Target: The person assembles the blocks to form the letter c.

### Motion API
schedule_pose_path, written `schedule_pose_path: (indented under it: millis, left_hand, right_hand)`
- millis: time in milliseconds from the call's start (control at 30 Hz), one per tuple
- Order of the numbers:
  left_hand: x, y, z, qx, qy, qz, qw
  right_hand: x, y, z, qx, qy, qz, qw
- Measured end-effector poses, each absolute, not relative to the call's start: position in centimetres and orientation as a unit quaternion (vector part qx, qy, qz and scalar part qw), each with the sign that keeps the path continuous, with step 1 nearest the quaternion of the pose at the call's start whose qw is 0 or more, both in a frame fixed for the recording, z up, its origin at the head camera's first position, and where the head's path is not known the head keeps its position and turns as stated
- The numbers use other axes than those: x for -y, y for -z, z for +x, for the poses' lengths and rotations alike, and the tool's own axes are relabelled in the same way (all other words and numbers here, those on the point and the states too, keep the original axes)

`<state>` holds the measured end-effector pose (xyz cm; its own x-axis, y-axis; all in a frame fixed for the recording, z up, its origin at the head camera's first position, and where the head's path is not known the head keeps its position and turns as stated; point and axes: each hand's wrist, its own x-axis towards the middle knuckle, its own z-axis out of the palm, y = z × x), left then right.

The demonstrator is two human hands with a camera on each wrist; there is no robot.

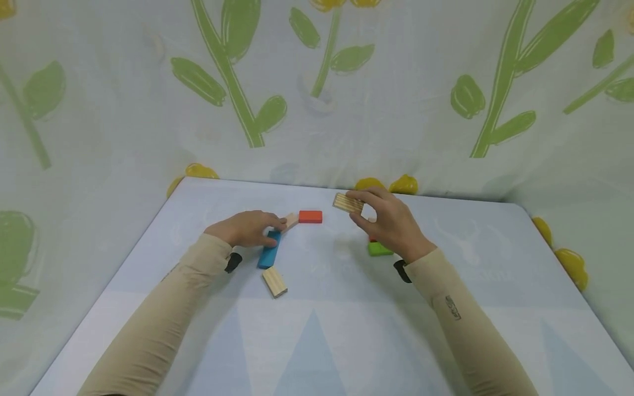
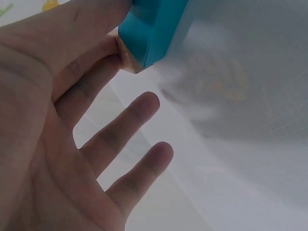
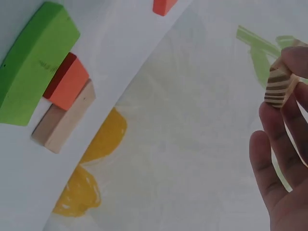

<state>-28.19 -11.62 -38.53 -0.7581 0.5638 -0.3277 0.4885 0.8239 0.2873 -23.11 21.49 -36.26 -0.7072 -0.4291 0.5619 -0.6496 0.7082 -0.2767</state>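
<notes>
My left hand point(image 1: 247, 228) is low at the left of the table, its thumb against a blue block point(image 1: 268, 254) and its front fingers against a pale wooden block point(image 1: 290, 221). In the left wrist view the blue block point(image 2: 154, 29) meets the wooden one point(image 2: 127, 57) between thumb and fingers; the other two fingers stretch out free. Above the table, my right hand point(image 1: 388, 220) pinches a striped wooden block point(image 1: 348, 203) between thumb and fingertips. A red block point(image 1: 310, 216) touches or nearly touches the pale one's right end.
A second striped wooden block point(image 1: 274, 282) lies by the blue block's near end. Under my right hand are a green block point(image 3: 38, 62), an orange-red block point(image 3: 67, 82) and a pale wooden block point(image 3: 65, 115), side by side. A patterned curtain point(image 1: 346, 137) hangs behind the table point(image 1: 317, 341).
</notes>
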Motion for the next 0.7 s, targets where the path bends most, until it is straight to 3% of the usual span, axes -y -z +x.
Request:
schedule_pose_path:
  millis: [700]
  left_hand:
    - [11.3, 38.7, -28.2, -0.934, -0.084, 0.278, 0.206]
  right_hand:
    - [-20.7, 35.0, -20.2, 0.845, -0.264, 0.372, 0.280]
